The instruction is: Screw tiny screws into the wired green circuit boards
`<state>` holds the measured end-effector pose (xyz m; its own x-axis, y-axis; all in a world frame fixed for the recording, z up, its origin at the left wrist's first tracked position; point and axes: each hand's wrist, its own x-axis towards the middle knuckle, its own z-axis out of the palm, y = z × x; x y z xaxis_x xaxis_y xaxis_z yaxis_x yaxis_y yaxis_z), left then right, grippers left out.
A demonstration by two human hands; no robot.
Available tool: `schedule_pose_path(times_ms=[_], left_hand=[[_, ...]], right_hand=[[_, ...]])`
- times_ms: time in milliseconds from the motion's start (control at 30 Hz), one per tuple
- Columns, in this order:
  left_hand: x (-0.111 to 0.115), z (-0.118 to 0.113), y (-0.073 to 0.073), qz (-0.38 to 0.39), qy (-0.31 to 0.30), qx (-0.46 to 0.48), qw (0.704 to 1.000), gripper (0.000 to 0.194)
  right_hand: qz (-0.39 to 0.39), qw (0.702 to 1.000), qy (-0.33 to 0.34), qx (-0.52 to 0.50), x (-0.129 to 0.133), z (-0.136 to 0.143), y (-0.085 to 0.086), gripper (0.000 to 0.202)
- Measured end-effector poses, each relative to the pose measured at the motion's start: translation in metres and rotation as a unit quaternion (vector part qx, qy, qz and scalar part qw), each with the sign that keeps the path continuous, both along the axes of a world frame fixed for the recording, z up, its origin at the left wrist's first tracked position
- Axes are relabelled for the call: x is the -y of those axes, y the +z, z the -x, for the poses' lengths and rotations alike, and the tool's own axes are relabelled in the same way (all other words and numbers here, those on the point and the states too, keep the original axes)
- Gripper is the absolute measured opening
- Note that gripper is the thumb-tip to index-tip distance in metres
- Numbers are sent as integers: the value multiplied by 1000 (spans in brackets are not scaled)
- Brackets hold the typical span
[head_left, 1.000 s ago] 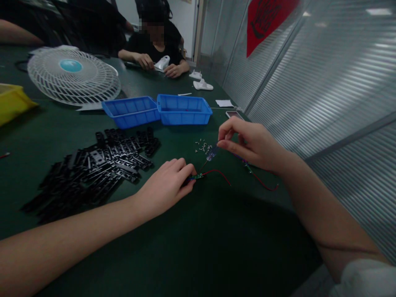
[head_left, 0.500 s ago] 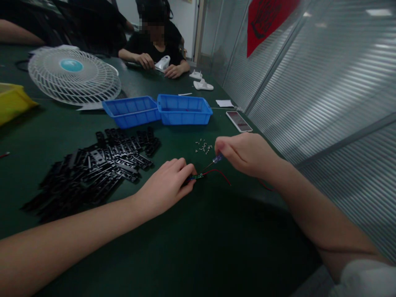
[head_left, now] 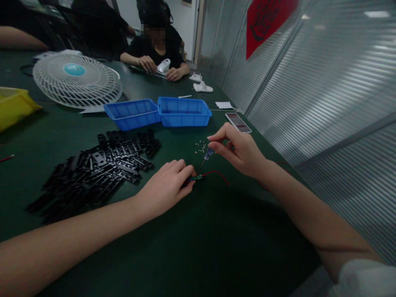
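Observation:
Pinched in my left hand (head_left: 175, 179) is a small green circuit board (head_left: 198, 177), mostly covered by the fingers. A thin red wire (head_left: 219, 172) curves away from its right end. My right hand (head_left: 238, 148) has its thumb and fingers closed at the handle of a screwdriver (head_left: 208, 154). The shaft slants down to the left, its tip at or just above the board; contact cannot be made out. Just behind the screwdriver lie several tiny screws (head_left: 201, 146). A heap of black plastic parts (head_left: 102, 165) spreads to the left of my left hand.
Two blue bins (head_left: 185, 119) stand behind the screws. A phone (head_left: 238, 123) lies near the right edge by a glass partition. Farther back are a white fan grille (head_left: 77, 82), a yellow bin (head_left: 15, 107) and white plastic parts (head_left: 202, 87). Across the table a person (head_left: 154, 62) handles a white part.
My right hand has shifted left and up, and the screwdriver now stands steeper over the board. My left hand keeps its hold in nearly the same spot.

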<state>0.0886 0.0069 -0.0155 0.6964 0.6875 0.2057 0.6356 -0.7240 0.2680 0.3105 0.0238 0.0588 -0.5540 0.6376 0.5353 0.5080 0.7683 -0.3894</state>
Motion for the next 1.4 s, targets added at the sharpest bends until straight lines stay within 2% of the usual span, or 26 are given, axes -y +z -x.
schedule_pose_path(times_ms=[133,400,533,633,800,900,967,1033,1167,1300,1400], left_hand=[[0,0,0,-12,2,-2,1000,13],[0,1,0,-5,-4,9,1000,14],[-1,1,1,3,-2,5,1000,14],[-1,1,1,9,-4,1,1000,14],[-1,0,1,14,-5,6,1000,13],[0,0,1,18,-6,8,1000,14],[0,0,1,22,-9,8,1000,15],[-1,0,2,24,-10,8,1000,15],[-1,0,1,21,-10,4,1000,15],[-1,1,1,24,-13,4,1000,14],[-1,1,1,26,-12,-2,1000,14]], right_hand=[[36,999,23,34,0,-5,11,23],[-24,996,11,89,-2,-14,27,17],[-11,993,13,117,2,-14,32,13],[11,990,9,138,5,-12,34,17],[33,982,-35,184,6,-11,32,36],[50,970,-94,219,5,-10,26,48],[49,963,-133,227,5,-8,22,52],[44,962,-144,228,6,-5,19,51],[42,972,-91,214,9,-2,19,36],[59,982,-16,180,9,-4,20,36],[59,990,5,127,8,-4,18,28]])
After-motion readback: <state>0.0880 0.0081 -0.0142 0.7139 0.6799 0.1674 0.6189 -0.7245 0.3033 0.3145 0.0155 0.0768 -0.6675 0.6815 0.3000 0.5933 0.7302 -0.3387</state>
